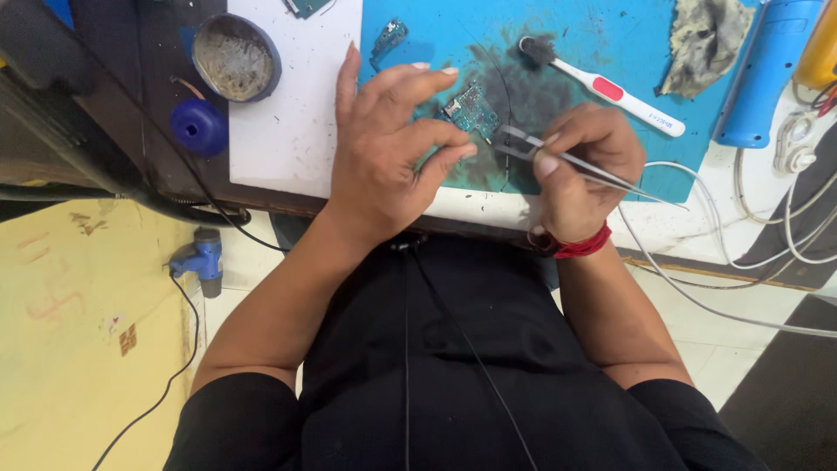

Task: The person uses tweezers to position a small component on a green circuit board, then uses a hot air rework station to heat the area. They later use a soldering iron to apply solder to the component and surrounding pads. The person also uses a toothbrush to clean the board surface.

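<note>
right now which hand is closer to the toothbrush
Right. The right hand, holding tweezers, sits just below the toothbrush; the left hand is farther off, by the circuit board.

An electronics repair workshop: blue work mat (610, 52), circuit board (472, 112), tweezers (575, 163).

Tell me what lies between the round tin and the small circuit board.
In the head view, the left hand lies between the round tin and the small circuit board, over bare white table surface.
</note>
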